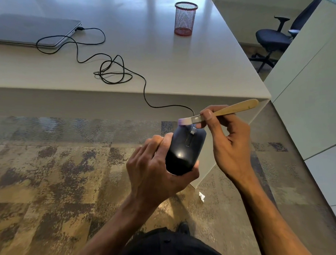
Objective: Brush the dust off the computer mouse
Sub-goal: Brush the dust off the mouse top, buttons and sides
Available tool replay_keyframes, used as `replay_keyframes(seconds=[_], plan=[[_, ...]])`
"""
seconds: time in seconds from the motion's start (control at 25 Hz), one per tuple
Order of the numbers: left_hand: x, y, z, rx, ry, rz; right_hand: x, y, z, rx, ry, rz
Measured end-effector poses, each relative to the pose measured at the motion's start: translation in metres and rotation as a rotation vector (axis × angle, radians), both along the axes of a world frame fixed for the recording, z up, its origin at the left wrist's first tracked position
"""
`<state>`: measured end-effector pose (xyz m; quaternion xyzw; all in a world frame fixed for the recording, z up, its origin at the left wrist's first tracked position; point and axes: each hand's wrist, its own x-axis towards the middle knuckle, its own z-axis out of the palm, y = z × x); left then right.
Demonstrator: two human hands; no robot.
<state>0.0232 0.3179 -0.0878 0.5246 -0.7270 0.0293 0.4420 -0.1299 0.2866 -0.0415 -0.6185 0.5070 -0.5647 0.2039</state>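
A black wired computer mouse (185, 149) is held in the air in front of the desk, above the carpet, top side up. My left hand (155, 169) grips it from the left and below. My right hand (226, 140) pinches a small brush with a pale wooden handle (237, 108) and a metal ferrule. The purplish bristles (184, 121) touch the mouse's front edge, just left of the scroll wheel. The mouse's black cable (145, 86) runs up over the desk edge, loops on the desktop and plugs into a closed grey laptop (30, 31).
The white desk (180, 60) carries a red mesh pen cup (185, 19) at the back. A black office chair (272, 37) stands beyond the desk's right corner, and white cabinets (310, 88) line the right side. A scrap of white paper (201, 196) lies on the patterned carpet.
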Motion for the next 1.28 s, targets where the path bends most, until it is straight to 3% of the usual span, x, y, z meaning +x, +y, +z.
replay_keyframes(seconds=[0.2,0.6,0.96,1.28], plan=[[0.000,0.000,0.002,-0.003,0.004,-0.004,0.001,-0.003,-0.002,-0.029,0.071,-0.076],[0.003,-0.002,-0.005,0.100,-0.012,0.053,0.018,0.036,-0.004,-0.016,0.148,0.159],[0.002,-0.004,0.001,0.072,0.054,0.035,0.017,0.043,-0.010,-0.031,0.205,0.351],[-0.001,-0.003,0.007,0.081,0.114,0.001,0.002,0.044,-0.012,-0.019,0.245,0.368]])
